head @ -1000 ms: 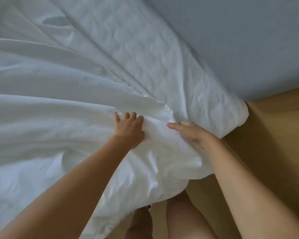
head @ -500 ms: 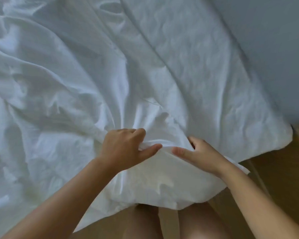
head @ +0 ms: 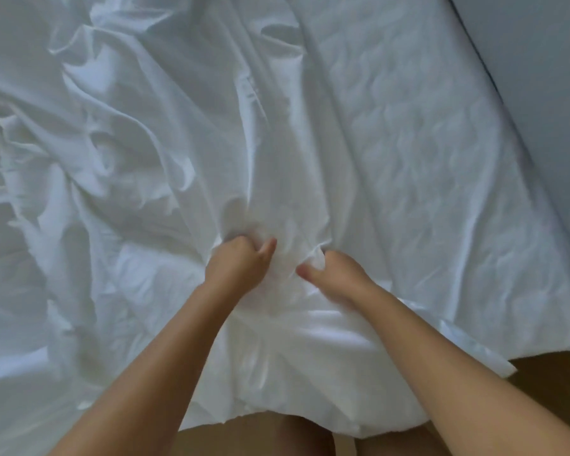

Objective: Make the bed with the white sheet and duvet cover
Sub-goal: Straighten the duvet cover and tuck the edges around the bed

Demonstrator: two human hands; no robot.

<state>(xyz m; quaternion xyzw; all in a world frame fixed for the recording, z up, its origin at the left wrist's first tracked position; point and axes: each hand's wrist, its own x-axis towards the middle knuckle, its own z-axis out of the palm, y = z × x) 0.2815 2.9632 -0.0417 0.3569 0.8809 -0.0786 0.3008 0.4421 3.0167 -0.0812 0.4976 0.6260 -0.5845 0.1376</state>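
A crumpled white duvet cover (head: 139, 166) fills most of the view, bunched in deep folds on the left. On the right a flatter white sheet (head: 418, 153) lies spread out. My left hand (head: 241, 264) grips a gathered fold of the white cloth near the bed's near edge. Close beside it, my right hand (head: 336, 274) also grips the cloth, its fingers buried in the folds and the thumb pointing left. The fabric's hem (head: 277, 413) hangs down over my legs.
A grey wall (head: 540, 77) runs along the bed's right side. Wooden floor (head: 556, 390) shows at the lower right. My bare legs (head: 260, 436) stand against the bed's near edge, below the hanging cloth.
Both hands have moved forward onto the bed and closed tighter on the cloth. The view has shifted left, so less wall and floor show.
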